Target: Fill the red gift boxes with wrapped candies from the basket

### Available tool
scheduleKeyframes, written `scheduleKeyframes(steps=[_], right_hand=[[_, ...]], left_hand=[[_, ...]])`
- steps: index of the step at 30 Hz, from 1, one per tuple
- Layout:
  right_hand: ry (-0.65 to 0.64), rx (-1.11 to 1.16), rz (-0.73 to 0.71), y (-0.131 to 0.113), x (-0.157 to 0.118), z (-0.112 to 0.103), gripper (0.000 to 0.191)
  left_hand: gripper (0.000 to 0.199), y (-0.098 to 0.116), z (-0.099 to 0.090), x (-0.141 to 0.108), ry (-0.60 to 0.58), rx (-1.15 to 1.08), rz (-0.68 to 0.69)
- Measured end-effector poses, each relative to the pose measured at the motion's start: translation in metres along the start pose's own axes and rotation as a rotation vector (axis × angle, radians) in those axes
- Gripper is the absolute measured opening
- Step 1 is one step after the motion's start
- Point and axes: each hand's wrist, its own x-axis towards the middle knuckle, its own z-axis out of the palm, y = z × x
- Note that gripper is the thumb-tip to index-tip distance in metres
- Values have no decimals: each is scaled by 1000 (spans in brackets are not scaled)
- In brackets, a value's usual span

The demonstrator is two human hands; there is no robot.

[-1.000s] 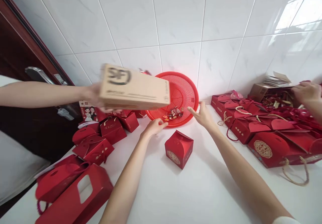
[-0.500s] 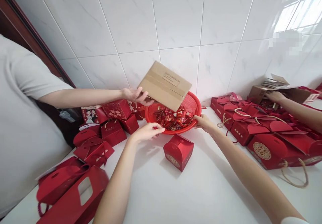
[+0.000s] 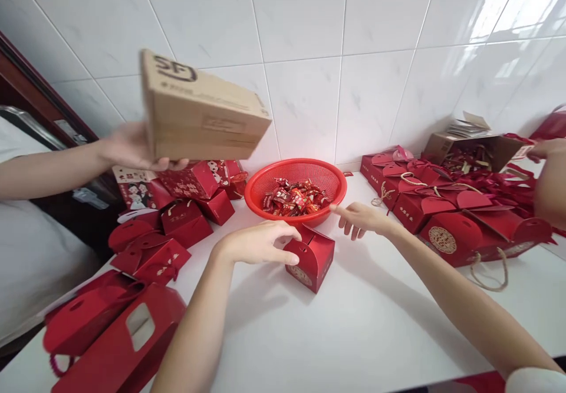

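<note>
One wall [image 3: 305,22]: white tiles with faint grey veining, behind everything.
Table [image 3: 354,334]: white, running up to the wall.
Person at left [image 3: 39,263]: pale top, arm stretched in, hand gripping a carton's end.
Right-side boxes [image 3: 411,210]: red, closely grouped near the wall, some with rope handles.
Left-side boxes [image 3: 183,225]: red, packed along that edge, partly stacked.
Held carton [image 3: 207,116]: brown, marked SF, tilted in the air above the left-side boxes, slightly blurred.
Basket [image 3: 295,172]: red, round, perforated, on the table between the two groups.
Open carton [image 3: 506,151]: brown, behind the right-side boxes.
Left hand [image 3: 259,243]: the wearer's, over the box's left side, thumb and fingers spread apart; whether they touch it cannot be told.
Right hand [image 3: 365,219]: the wearer's, at the basket's near right rim, index finger extended, others loosely bent; contact unclear.
Box [image 3: 316,257]: red, gold emblem, upright on the table just before the basket.
Wrapped pieces [image 3: 296,198]: shiny, mostly red, heaped inside the basket.
</note>
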Motion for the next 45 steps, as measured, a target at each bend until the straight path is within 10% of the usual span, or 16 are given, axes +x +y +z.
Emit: scheduleKeyframes(steps=[5, 17, 28, 45], right_hand=[[30, -254, -576, -5, -44, 28, 48], [242, -220, -818, 26, -31, 73, 36], [188, -292, -746, 32, -36, 50, 73], [445, -563, -379, 17, -65, 75, 48]], left_hand=[[27, 7, 11, 16, 15, 38, 10], [37, 18, 23, 19, 104, 36, -45], [54, 25, 37, 28, 80, 35, -88], [37, 53, 58, 29, 260, 109, -35]])
